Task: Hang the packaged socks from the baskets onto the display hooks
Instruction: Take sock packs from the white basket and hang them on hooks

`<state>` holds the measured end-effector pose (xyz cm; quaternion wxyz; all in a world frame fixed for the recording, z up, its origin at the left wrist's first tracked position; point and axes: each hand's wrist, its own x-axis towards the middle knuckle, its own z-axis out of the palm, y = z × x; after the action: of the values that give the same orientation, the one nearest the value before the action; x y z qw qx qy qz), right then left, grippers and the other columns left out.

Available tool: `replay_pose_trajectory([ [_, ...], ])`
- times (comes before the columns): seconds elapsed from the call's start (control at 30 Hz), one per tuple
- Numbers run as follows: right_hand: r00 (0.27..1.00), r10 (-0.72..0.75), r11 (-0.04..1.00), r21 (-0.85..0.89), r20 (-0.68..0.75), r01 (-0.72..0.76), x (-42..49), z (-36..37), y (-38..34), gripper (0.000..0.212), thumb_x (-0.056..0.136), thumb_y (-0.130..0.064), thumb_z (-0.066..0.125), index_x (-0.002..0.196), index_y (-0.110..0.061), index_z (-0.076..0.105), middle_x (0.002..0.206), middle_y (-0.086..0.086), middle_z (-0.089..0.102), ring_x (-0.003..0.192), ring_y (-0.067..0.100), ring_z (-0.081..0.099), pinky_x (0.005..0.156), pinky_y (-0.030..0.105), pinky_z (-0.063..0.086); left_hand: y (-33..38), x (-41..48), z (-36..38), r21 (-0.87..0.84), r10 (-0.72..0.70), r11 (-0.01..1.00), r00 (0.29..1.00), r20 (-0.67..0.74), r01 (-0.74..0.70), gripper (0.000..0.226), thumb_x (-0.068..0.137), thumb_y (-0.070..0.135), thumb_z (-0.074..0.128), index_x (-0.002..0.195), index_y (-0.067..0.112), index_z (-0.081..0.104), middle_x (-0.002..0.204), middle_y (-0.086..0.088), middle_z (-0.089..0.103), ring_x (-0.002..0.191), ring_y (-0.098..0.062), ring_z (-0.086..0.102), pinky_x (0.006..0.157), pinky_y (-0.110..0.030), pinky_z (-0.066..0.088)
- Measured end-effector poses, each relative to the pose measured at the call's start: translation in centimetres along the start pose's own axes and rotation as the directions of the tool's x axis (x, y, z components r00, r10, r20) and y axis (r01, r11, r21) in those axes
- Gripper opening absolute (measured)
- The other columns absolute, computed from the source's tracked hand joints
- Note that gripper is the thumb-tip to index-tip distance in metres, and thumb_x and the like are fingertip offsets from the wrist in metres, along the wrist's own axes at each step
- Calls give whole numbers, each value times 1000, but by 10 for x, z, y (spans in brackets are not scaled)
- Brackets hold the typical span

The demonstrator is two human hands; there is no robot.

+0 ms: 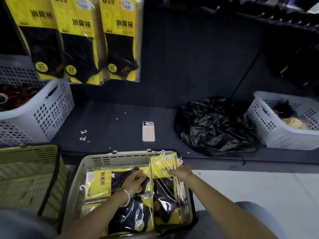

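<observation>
Packaged socks are laid flat in the beige basket, one being gripped by the curled left hand. An upright pack at the basket's right wall is touched by the right hand; whether it is gripped cannot be told.

Dark low shelf base, left to right: white perforated basket, a few loose white hooks and pale scraps, phone lying face down, crumpled black plastic bag, second white basket just beside the bag. Pale floor in front: beige basket against the shelf edge, olive-green basket just left of it.
</observation>
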<state>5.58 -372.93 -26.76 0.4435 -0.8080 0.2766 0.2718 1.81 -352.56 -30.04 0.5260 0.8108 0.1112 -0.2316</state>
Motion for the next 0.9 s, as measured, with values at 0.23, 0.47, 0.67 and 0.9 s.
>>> replay_pose_trajectory([
  [0.23, 994, -34, 989, 147, 106, 19, 3, 3, 8, 90, 79, -32, 76, 148, -8, 24, 153, 12, 29, 138, 30, 33, 110, 40, 32, -2, -1, 2, 37, 1, 999, 1000, 12, -2, 44, 95, 38, 45, 135, 20, 43, 133, 1, 49, 90, -4, 50, 71, -14, 40],
  [0.47, 954, -175, 932, 271, -243, 240, 1, 1, -10, 26, 80, -27, 76, 91, -16, 55, 95, 5, 63, 78, 17, 56, 66, 27, 43, 10, 0, -1, -56, -28, 998, 999, 37, 30, 43, 95, 41, 45, 130, 16, 47, 131, -5, 51, 115, -19, 52, 98, -31, 41],
  [0.67, 830, -506, 720, 416, -233, 556, -32, -13, -63, 32, 85, -20, 71, 67, -14, 45, 66, 14, 53, 66, 11, 54, 72, 25, 44, 53, -3, -41, -75, 121, 990, 992, 35, -118, 35, 94, 47, 43, 122, 28, 49, 123, 5, 51, 119, -17, 49, 101, -34, 39],
  [0.9, 699, -713, 575, 527, -54, 626, -80, -2, -141, 22, 95, -28, 55, 109, -16, 67, 105, -5, 73, 100, 8, 68, 80, 15, 52, 121, -30, -130, -343, 304, 895, 953, 1, -285, 20, 81, 40, 61, 94, 25, 67, 89, 9, 73, 82, -7, 67, 71, -21, 49],
])
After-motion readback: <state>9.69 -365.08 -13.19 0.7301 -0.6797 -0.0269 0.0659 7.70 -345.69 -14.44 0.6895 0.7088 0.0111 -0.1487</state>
